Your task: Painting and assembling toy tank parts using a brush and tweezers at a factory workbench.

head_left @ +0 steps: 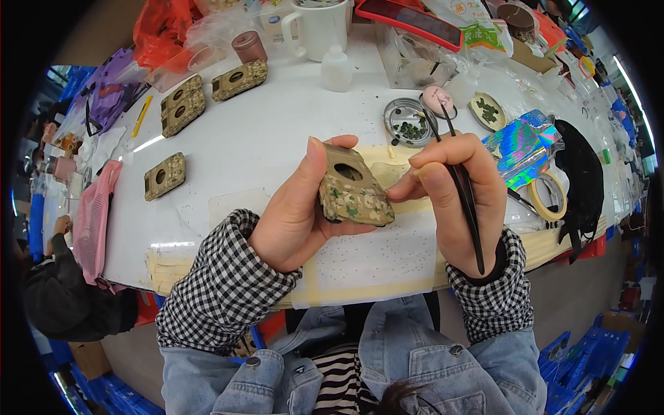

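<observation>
My left hand (297, 200) is wrapped round a camouflage-patterned case (356, 197) with an oval hole near its top, tilted up above the table's front. Black tweezers (465, 200) lie across my right hand (463, 187), tips pointing away from me. The thumb and forefinger of that hand pinch together close to the case's right edge; whether something tiny is between them is too small to tell. Beyond the tweezer tips sit a round clear dish (409, 123) of small dark green pieces and a pink round pad (438, 101).
More camouflage cases (183, 105) lie on the left of the white table (277, 131). At the back stand a white mug (324, 31), a small bottle (337, 69) and a red-cased phone (409, 23). Tape (548, 197) and holographic film (522, 149) lie right.
</observation>
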`<act>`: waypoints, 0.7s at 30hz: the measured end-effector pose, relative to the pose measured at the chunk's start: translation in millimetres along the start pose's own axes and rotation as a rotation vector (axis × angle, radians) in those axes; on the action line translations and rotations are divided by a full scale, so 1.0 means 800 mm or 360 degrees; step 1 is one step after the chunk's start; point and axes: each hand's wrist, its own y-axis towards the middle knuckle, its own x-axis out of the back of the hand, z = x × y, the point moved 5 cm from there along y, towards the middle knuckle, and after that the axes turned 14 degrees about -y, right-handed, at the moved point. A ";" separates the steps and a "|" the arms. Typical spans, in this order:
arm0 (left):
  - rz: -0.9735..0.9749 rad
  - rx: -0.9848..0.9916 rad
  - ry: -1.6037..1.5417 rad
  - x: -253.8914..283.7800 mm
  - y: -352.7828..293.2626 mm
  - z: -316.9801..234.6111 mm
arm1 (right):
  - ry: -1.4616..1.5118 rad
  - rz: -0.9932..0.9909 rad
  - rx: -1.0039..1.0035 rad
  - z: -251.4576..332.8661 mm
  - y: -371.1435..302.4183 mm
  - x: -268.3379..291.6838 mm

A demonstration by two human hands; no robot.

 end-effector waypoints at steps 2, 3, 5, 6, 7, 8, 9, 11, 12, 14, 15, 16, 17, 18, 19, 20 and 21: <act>0.0001 0.0002 0.0000 0.000 0.000 0.000 | -0.0001 0.0003 0.0000 0.000 0.000 0.000; 0.0003 0.0003 0.0000 -0.001 0.000 0.000 | 0.0000 0.0003 -0.0003 0.000 0.000 0.000; 0.0003 0.0004 0.0004 -0.001 0.000 0.000 | 0.0007 0.0000 -0.0005 0.000 0.000 0.000; 0.0002 0.0003 0.0007 -0.001 0.000 0.000 | 0.0014 -0.0002 -0.0004 0.000 0.000 0.000; 0.0010 0.0002 0.0010 -0.001 0.000 0.000 | 0.0020 -0.0004 -0.0002 0.000 -0.001 0.000; 0.0018 0.0001 0.0013 -0.001 0.000 0.000 | 0.0044 -0.0023 -0.0017 -0.001 -0.001 0.002; 0.0026 -0.0002 0.0018 0.000 0.000 0.000 | 0.0068 -0.0041 -0.0029 -0.002 -0.001 0.004; 0.0075 0.0010 -0.0039 0.002 0.001 -0.001 | 0.0066 -0.0109 -0.0085 -0.004 -0.001 0.010; 0.0100 0.0014 -0.0067 0.002 0.001 -0.003 | 0.0041 -0.0158 -0.0127 -0.002 -0.001 0.014; -0.0004 0.0008 -0.0131 0.000 0.001 -0.003 | -0.0140 -0.0240 -0.0100 -0.002 0.001 0.022; -0.0056 0.0001 -0.0161 0.000 0.001 -0.004 | -0.0293 -0.0273 -0.0027 -0.003 0.002 0.026; -0.0039 0.0009 -0.0215 0.000 0.001 -0.005 | -0.0446 -0.0307 0.0046 -0.005 0.004 0.031; -0.0022 0.0018 -0.0270 0.003 0.002 -0.006 | -0.0857 -0.0358 0.0165 -0.003 0.006 0.035; -0.0007 0.0026 -0.0324 0.006 0.003 -0.006 | -0.1016 -0.0349 0.0265 -0.001 0.009 0.035; 0.0025 0.0035 -0.0400 0.006 0.004 -0.007 | -0.1175 -0.0340 0.0365 0.002 0.011 0.033; 0.0057 0.0045 -0.0475 0.006 0.005 -0.008 | -0.1333 -0.0331 0.0466 0.005 0.012 0.030; 0.0087 0.0056 -0.0553 0.007 0.006 -0.008 | -0.1345 -0.0333 0.0402 0.003 0.011 0.029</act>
